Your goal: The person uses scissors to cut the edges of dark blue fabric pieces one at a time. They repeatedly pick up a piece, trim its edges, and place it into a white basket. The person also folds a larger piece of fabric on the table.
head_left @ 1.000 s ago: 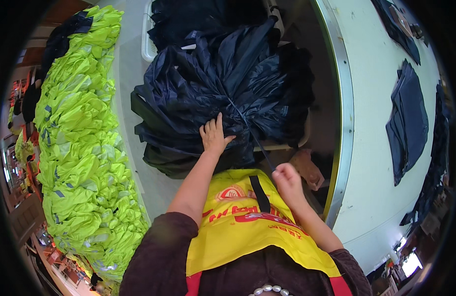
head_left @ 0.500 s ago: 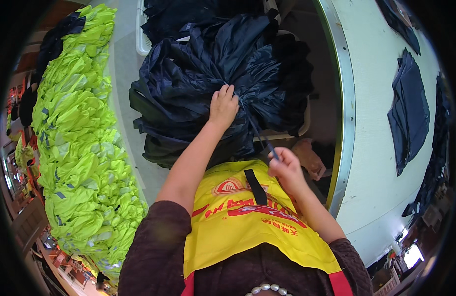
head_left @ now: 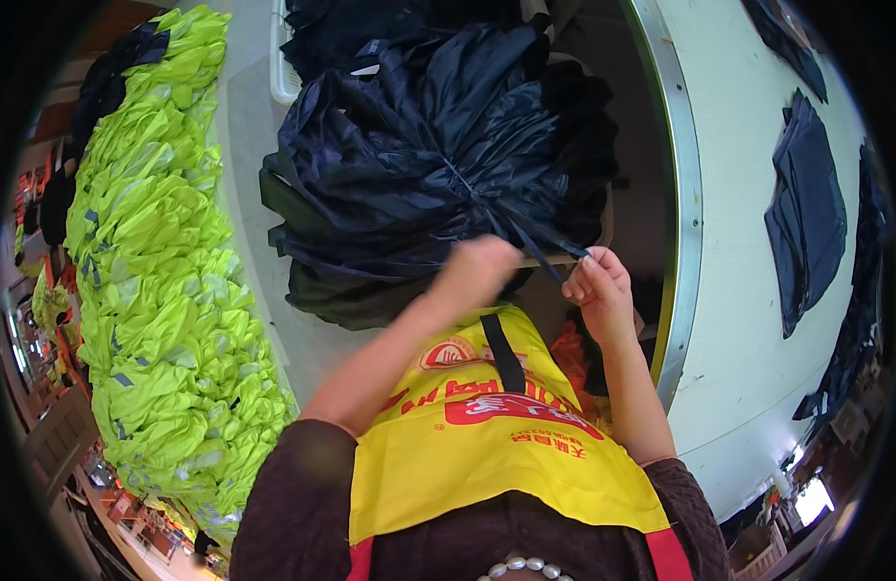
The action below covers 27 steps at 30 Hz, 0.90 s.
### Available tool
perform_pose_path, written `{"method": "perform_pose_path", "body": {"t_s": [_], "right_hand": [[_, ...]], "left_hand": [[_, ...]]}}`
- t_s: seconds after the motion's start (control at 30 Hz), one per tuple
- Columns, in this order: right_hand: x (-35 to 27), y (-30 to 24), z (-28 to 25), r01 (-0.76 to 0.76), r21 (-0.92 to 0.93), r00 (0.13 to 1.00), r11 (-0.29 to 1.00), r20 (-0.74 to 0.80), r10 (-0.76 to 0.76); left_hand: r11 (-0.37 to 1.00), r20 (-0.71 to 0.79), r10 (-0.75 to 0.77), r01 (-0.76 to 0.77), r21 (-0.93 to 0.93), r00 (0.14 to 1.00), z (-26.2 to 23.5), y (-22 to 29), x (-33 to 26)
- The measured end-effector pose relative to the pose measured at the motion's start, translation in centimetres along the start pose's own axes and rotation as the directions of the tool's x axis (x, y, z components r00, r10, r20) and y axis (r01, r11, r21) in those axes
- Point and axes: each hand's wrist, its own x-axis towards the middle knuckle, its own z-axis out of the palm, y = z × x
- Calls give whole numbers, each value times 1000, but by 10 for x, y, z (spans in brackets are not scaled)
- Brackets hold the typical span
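In front of me lies a large bundle of navy fabric pieces, drawn tight at its middle by a narrow dark fabric strip. Loose lengths of that strip trail from the cinched middle toward me. At the bundle's near right, my right hand pinches one of these lengths between thumb and fingers, pulling it fairly taut. My left hand is smeared by motion over the bundle's near edge, its fingers impossible to read. Whether it touches the strip does not show.
To the left runs a long heap of bright yellow-green garments. White baskets stand behind and beneath the navy bundle. On my right, a pale table with a metal edge bears navy fabric stacks. I wear a yellow apron.
My left hand has come off the bundle's middle and moved nearer to me. The right hand has moved right and farther away, still pinching the strip.
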Motion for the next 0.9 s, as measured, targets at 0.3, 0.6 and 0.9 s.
{"method": "perform_pose_path", "body": {"t_s": [0.3,0.6,0.9], "right_hand": [[2,5,-2,46,0,998,999,-45,-46],[-1,-48,106,-29,135,999,990,43,24],[4,-41,79,93,9,983,996,-157,-91]], "left_hand": [[600,423,-472,634,-488,773,-64,124,-20],[881,594,-452,228,415,665,-2,26,-87],[915,-201,-120,187,358,972,-53,-52,14]]}}
